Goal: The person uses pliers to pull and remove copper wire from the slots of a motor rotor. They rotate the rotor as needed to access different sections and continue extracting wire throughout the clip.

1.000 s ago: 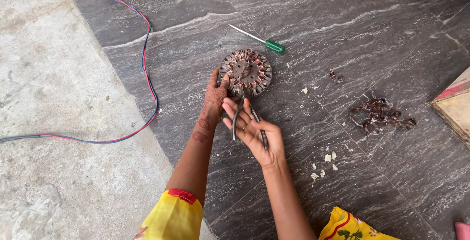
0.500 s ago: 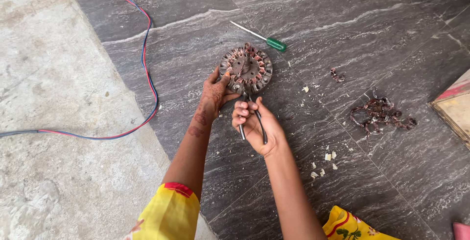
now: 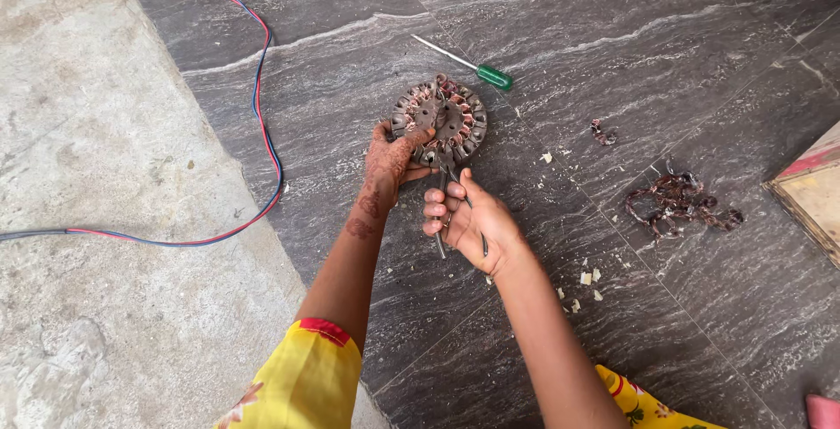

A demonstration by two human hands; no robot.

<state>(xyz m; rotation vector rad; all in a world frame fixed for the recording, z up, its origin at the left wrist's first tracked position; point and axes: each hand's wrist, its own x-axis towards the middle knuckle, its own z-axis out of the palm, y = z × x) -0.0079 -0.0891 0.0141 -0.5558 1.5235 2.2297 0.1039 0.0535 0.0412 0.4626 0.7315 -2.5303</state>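
Left hand (image 3: pixel 391 156) gripped the wound stator (image 3: pixel 442 123); right hand (image 3: pixel 466 223), at five o'clock, squeezed pliers (image 3: pixel 455 186). Slipping jaws could gouge fingers.

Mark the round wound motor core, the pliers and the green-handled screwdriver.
round wound motor core (image 3: pixel 451 114): head view, on its dark centre plate.
pliers (image 3: pixel 479 238): head view, on a handle below the right palm.
green-handled screwdriver (image 3: pixel 494 77): head view, on the green handle.
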